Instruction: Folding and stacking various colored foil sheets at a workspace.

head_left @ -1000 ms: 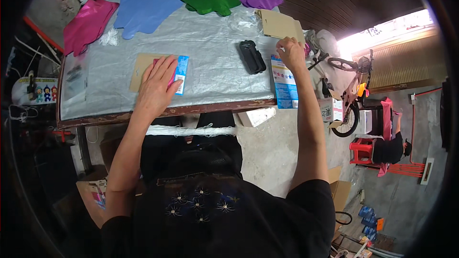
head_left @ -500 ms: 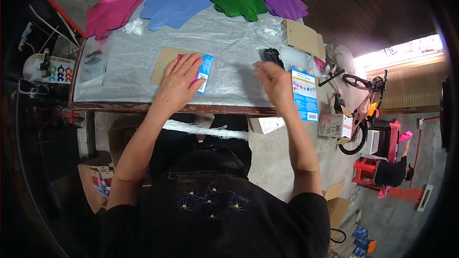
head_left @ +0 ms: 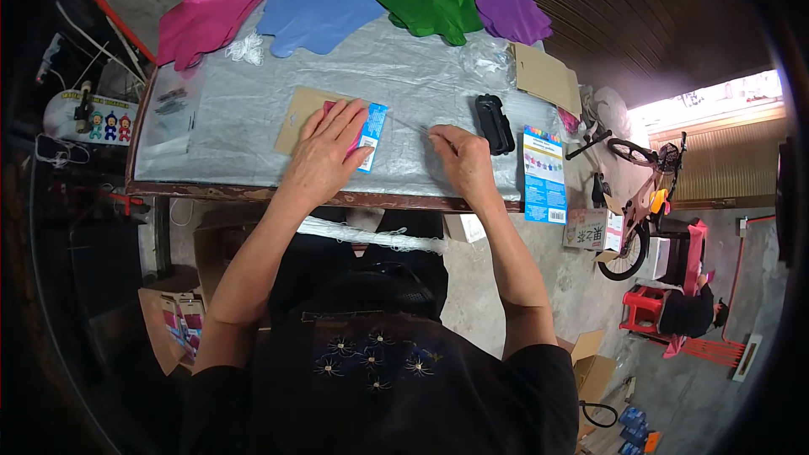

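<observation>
My left hand (head_left: 335, 145) lies with stretched fingers on a folded pink sheet (head_left: 327, 107), pressing it onto a cardboard card (head_left: 294, 120). The blue printed edge of the card (head_left: 376, 122) shows to the right of my fingers. My right hand (head_left: 463, 158) is a short way to the right, thumb and fingertips pinched together. What it pinches, if anything, is too small to make out. Just beyond that hand lies a long black holder, like a tape dispenser (head_left: 494, 124). A blue printed card (head_left: 544, 175) overhangs the table edge at the right.
Stacks of pink (head_left: 209, 20), light blue (head_left: 318, 4), green (head_left: 427, 4) and purple (head_left: 510, 7) foil cutouts line the far side of the table. White string (head_left: 246, 49) and a cardboard piece (head_left: 546, 77) lie nearby. White cord (head_left: 371, 233) rests across my lap. Another person (head_left: 689, 310) sits far right.
My right hand has moved left and slightly down, away from the black holder, and its fingers are pinched. My left hand stays pressed on the pink sheet. The whole view has shifted slightly.
</observation>
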`<move>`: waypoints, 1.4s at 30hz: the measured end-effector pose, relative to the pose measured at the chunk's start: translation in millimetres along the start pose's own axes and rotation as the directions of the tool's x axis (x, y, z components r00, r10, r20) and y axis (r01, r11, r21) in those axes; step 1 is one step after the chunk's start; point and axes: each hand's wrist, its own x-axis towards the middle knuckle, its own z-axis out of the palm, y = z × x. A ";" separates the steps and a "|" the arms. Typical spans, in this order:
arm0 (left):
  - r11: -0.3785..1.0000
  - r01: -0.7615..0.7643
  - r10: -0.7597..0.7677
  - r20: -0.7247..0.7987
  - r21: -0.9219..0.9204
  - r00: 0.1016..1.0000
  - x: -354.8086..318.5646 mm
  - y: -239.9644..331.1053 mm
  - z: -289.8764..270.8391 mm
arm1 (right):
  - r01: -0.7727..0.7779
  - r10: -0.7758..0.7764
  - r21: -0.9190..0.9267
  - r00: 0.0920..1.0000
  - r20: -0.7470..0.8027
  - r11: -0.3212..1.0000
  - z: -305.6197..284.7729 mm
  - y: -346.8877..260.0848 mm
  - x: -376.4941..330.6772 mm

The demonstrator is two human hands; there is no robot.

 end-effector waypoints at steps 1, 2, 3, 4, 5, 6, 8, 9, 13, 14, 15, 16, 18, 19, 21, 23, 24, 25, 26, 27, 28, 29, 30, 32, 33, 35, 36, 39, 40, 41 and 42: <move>1.000 0.001 -0.001 0.002 -0.002 1.000 0.1 0.0 -0.4 | -0.016 0.016 0.006 1.000 0.005 1.000 -0.7 -0.5 0.8; 1.000 0.003 -0.003 0.005 -0.005 1.000 0.2 0.0 -0.8 | -0.033 0.033 0.012 0.999 0.010 0.999 -0.8 -0.5 1.7; 1.000 0.004 -0.004 0.007 -0.007 1.000 0.1 -0.4 -1.2 | -0.031 0.031 0.013 0.999 0.012 0.999 -0.5 -0.1 3.0; 1.000 0.004 -0.004 0.007 -0.007 1.000 0.2 -0.3 -1.4 | -0.029 0.029 0.010 0.999 0.020 1.000 -1.1 0.5 4.0; 1.000 0.004 -0.004 0.011 -0.005 1.000 0.3 -0.2 -1.7 | -0.026 0.026 0.008 0.999 0.027 1.000 -1.5 1.2 5.2; 1.000 0.004 -0.004 0.014 -0.003 1.000 0.5 -0.1 -1.9 | -0.024 0.023 0.005 0.999 0.035 1.000 -1.8 1.4 6.5; 1.000 0.004 -0.004 0.017 0.001 1.000 0.5 0.3 -2.2 | 0.012 -0.012 -0.007 0.999 0.038 1.000 -0.6 0.3 10.7; 1.000 0.004 -0.004 0.017 0.001 1.000 0.5 0.4 -2.2 | 0.049 -0.048 -0.019 0.998 0.043 0.999 0.7 -0.9 13.6; 1.000 0.001 -0.001 0.015 0.008 1.000 0.7 0.8 -2.5 | 0.101 -0.099 -0.029 0.993 0.062 0.994 8.5 -5.9 21.9; 1.000 0.000 0.000 0.016 0.011 1.000 0.6 1.0 -2.3 | 0.109 -0.106 -0.028 0.992 0.071 0.994 10.5 -7.4 23.4; 1.000 -0.001 0.001 0.016 0.013 1.000 0.6 1.3 -2.5 | 0.111 -0.108 -0.028 0.992 0.070 0.993 12.3 -9.0 24.9; 1.000 -0.001 0.001 0.014 0.014 1.000 0.7 1.7 -3.0 | 0.110 -0.108 -0.025 0.992 0.059 0.994 13.8 -11.0 26.4; 1.000 0.003 -0.003 0.025 0.000 1.000 1.2 2.6 -3.7 | 0.107 -0.106 -0.021 0.994 0.036 0.994 14.8 -14.0 28.5; 1.000 0.008 -0.008 0.029 -0.006 1.000 0.9 2.4 -4.6 | 0.111 -0.110 -0.020 0.993 0.037 0.994 13.8 -14.8 29.7; 1.000 0.009 -0.009 0.029 -0.010 1.000 0.2 1.9 -5.4 | 0.035 -0.037 0.045 0.997 0.061 0.998 7.6 -13.9 30.7; 1.000 0.006 -0.006 0.035 -0.024 0.999 -0.4 1.1 -5.1 | -0.002 -0.004 0.077 0.997 0.076 0.997 3.1 -11.8 32.6; 1.000 0.007 -0.006 0.033 -0.022 0.999 -0.4 1.0 -4.4 | -0.007 0.002 0.069 0.997 0.075 0.998 0.6 -10.4 33.9; 1.000 -0.003 0.004 0.021 -0.012 1.000 -0.3 0.6 -3.2 | -0.013 0.009 0.062 0.997 0.073 0.998 -1.2 -9.3 35.4; 1.000 -0.013 0.013 0.009 -0.002 1.000 -0.1 0.5 -2.5 | -0.019 0.015 0.055 0.997 0.072 0.998 -1.6 -9.1 36.7; 1.000 -0.023 0.023 -0.003 0.009 1.000 -0.1 0.3 -2.3 | -0.017 0.013 0.056 0.997 0.072 0.998 -0.2 -9.5 37.7; 1.000 -0.023 0.023 -0.004 0.011 1.000 0.0 0.5 -3.5 | 0.014 -0.018 0.063 0.998 0.061 0.998 2.2 -9.7 38.5; 1.000 -0.010 0.010 0.007 0.002 1.000 0.1 1.2 -4.6 | 0.043 -0.047 0.069 0.998 0.049 0.997 4.6 -9.2 38.5; 1.000 0.003 -0.003 0.017 -0.007 1.000 0.3 1.9 -5.7 | 0.073 -0.076 0.075 0.996 0.037 0.995 6.1 -8.6 38.2; 1.000 0.014 -0.013 0.028 -0.016 1.000 0.1 2.6 -6.0 | 0.053 -0.055 0.060 0.998 0.035 0.997 1.4 -2.8 36.0; 1.000 0.008 -0.008 0.013 -0.020 1.000 0.0 2.7 -4.9 | 0.031 -0.033 0.045 0.999 0.033 0.999 -3.8 1.5 34.5; 1.000 -0.001 0.000 -0.018 -0.025 1.000 0.6 2.5 -3.9 | 0.014 -0.015 0.030 0.999 0.029 0.999 -14.2 8.8 32.9; 1.000 -0.001 0.001 -0.020 -0.024 1.000 0.6 2.8 -4.1 | -0.007 0.007 -0.064 1.000 0.002 0.998 -20.7 12.4 29.4; 0.998 0.017 -0.019 -0.031 -0.058 0.999 0.6 3.4 -4.7 | -0.065 0.050 -0.249 0.997 -0.066 0.966 -32.7 10.9 15.3; 0.998 0.013 -0.015 -0.029 -0.058 0.999 0.3 2.8 -4.3 | -0.074 0.035 -0.290 0.990 -0.140 0.954 -35.3 2.7 9.9; 0.995 0.018 -0.023 -0.044 -0.101 0.999 0.1 0.2 -3.5 | -0.086 0.016 -0.326 0.977 -0.213 0.941 -37.4 -6.7 6.1; 0.989 0.024 -0.032 -0.057 -0.144 0.998 0.1 -3.1 -2.9 | -0.101 -0.006 -0.361 0.959 -0.284 0.927 -38.5 -10.7 3.9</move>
